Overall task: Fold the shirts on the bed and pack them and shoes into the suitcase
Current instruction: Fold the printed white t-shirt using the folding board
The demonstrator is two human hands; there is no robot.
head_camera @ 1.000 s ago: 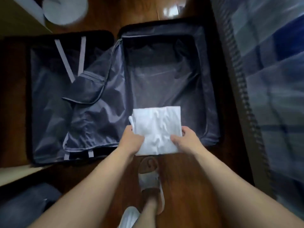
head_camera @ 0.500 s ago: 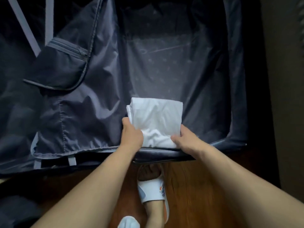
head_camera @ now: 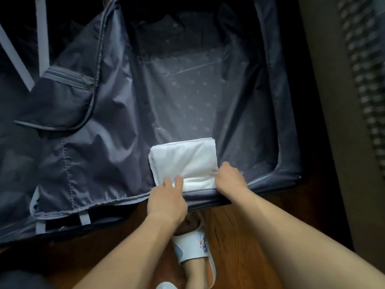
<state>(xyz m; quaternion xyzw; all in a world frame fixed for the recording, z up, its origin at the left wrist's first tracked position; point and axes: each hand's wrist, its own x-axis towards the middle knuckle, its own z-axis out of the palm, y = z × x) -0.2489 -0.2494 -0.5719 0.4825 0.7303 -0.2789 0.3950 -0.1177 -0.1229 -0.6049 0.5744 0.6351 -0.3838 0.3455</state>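
Now Setting a Folded White Shirt Into the Open Suitcase

Seen from a head camera looking down. Folded white shirt (head_camera: 185, 161), a neat thick rectangle, lying in the near corner area of the right-hand compartment of the suitcase (head_camera: 270, 101), close against the near wall. Left hand (head_camera: 166, 202) reaching over the suitcase rim, fingers fairly straight and resting on the shirt's near left corner, pressing rather than pinching; grip loose. Right hand (head_camera: 230, 180) at the shirt's near right edge, fingers curled down out of sight behind the knuckles; cannot tell whether that grip pinches the cloth or only touches it. Dark grey patterned lining around the shirt, otherwise nothing else visible in this compartment. To the left, a loose grey divider panel (head_camera: 87, 142) with a zipped pocket (head_camera: 68, 78), draped across the middle; pale straps (head_camera: 42, 34) in the far-left half. Below the hands, wooden floor (head_camera: 239, 247) and a foot in a white slipper (head_camera: 193, 247). Along the right edge, part of the bed (head_camera: 366, 80), blurred.

Judged step: placing the shirt, nearly done. Next move likely calls for letting go without disturbing the folds, perhaps smoothing the top flat, then turning back toward the bed for any remaining shirt. No shoes for packing visible yet.
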